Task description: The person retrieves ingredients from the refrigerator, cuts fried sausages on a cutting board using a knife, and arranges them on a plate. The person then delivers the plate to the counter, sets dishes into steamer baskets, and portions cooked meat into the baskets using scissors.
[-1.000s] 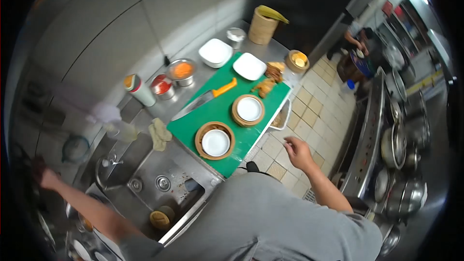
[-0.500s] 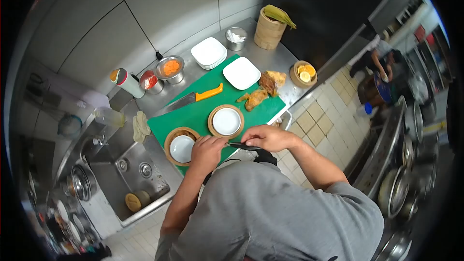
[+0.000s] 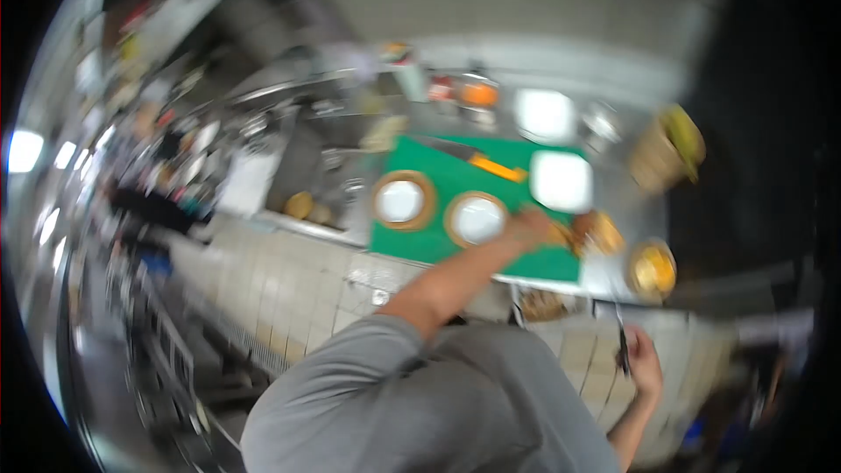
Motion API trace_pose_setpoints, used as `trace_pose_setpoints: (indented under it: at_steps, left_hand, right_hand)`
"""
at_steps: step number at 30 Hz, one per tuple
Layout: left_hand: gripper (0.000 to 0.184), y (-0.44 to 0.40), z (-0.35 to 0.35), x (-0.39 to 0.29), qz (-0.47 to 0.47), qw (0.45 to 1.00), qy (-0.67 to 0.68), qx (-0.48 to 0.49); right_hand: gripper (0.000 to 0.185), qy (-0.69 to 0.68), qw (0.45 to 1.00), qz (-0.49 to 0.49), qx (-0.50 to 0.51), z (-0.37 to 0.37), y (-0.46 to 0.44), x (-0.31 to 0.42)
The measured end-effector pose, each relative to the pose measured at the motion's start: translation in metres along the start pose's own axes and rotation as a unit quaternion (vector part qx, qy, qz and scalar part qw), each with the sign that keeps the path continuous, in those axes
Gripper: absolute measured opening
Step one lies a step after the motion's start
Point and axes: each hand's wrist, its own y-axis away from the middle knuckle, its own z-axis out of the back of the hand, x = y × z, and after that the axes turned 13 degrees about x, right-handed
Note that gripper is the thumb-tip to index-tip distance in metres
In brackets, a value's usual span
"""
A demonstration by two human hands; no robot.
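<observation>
My left hand [image 3: 528, 228] reaches over the green cutting board [image 3: 412, 243], at the near end of a yellow-brown piece of cooked meat, probably chicken [image 3: 558, 235]. Blur hides its fingers. Off the board's right side, low over the floor, my right hand [image 3: 646, 363] grips a black-handled tool [image 3: 624, 352] with a thin metal end; its kind cannot be made out. Two white bowls, one on the left [image 3: 399, 201] and one nearer my left hand [image 3: 478, 221], stand in round wooden holders. A browner meat piece [image 3: 603, 233] lies beside a square white plate [image 3: 561, 182].
An orange-handled knife [image 3: 499, 166] lies on the board. Behind are stacked white plates [image 3: 545, 114] and a bowl of orange slices [image 3: 479, 93]. A bamboo container [image 3: 655, 158] and a citrus bowl [image 3: 653, 271] stand right, a steel sink [image 3: 302, 162] left.
The view has swung round and blurred. My hands have separated: the left now reaches to the meat, while the right has moved away to the right with the black-handled tool.
</observation>
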Motion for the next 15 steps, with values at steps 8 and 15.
trace_pose_setpoints:
  at_steps: [8, 15]
  left_hand:
    - [0.028, 0.041, -0.002, -0.027, 0.041, 0.998, 0.052, -0.006]
    - [0.03, 0.076, -0.002, -0.029, -0.083, 0.981, 0.165, -0.052]
  right_hand:
    - [0.06, -0.103, 0.986, 0.127, 0.036, 0.003, -0.06, -0.026]
    - [0.059, -0.125, 0.974, 0.189, 0.016, 0.008, -0.084, 0.007]
